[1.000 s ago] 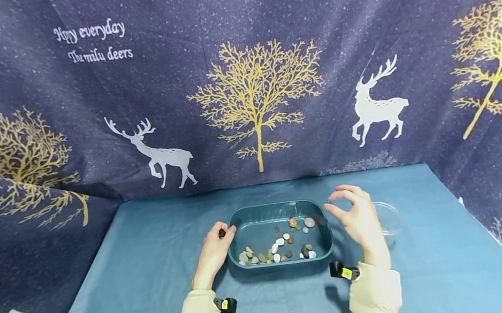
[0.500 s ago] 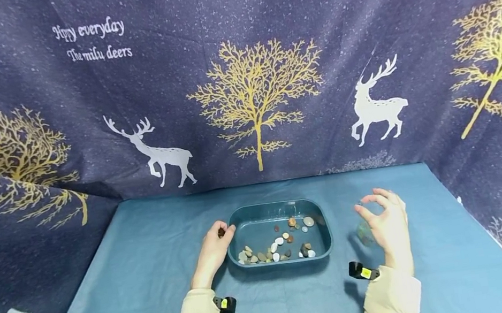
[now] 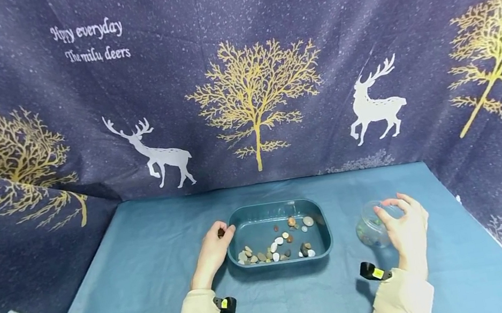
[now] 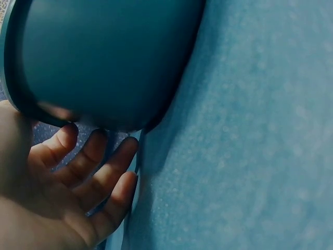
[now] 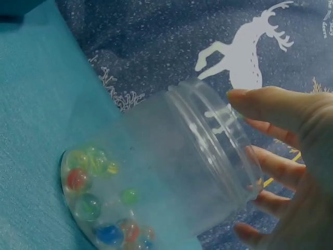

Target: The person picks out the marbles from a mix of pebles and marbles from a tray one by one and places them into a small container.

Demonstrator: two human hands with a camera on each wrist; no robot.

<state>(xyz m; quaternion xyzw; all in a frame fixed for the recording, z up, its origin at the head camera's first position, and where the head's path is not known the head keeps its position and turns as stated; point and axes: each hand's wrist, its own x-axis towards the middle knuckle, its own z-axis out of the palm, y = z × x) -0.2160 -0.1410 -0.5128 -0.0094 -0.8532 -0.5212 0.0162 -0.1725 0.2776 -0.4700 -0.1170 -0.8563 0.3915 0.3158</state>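
My left hand (image 3: pixel 213 248) grips the left end of a dark teal basin (image 3: pixel 240 217), thumb over the rim and fingers against the outside wall. In the left wrist view the fingers lie along the basin's side (image 4: pixel 109 57). My right hand (image 3: pixel 405 225) is at the mouth of a clear plastic jar (image 3: pixel 369 220). Its thumb and fingers are parted around the jar's rim, and no marble shows between their tips. Several glass marbles (image 5: pixel 88 205) lie at the jar's bottom. One green marble (image 5: pixel 129 196) shows apart, above them.
Inside the basin lie several white pebbles (image 3: pixel 275 247), grey and tan stones (image 3: pixel 254 259), and reddish ones near a round pale stone (image 3: pixel 308 221). Blue cloth (image 3: pixel 274 310) covers the table. A dark printed curtain (image 3: pixel 229 8) rises behind the table.
My right hand has moved right, from beside the basin to the jar's mouth; a small thing showed between its fingertips earlier. My left hand has stayed on the basin.
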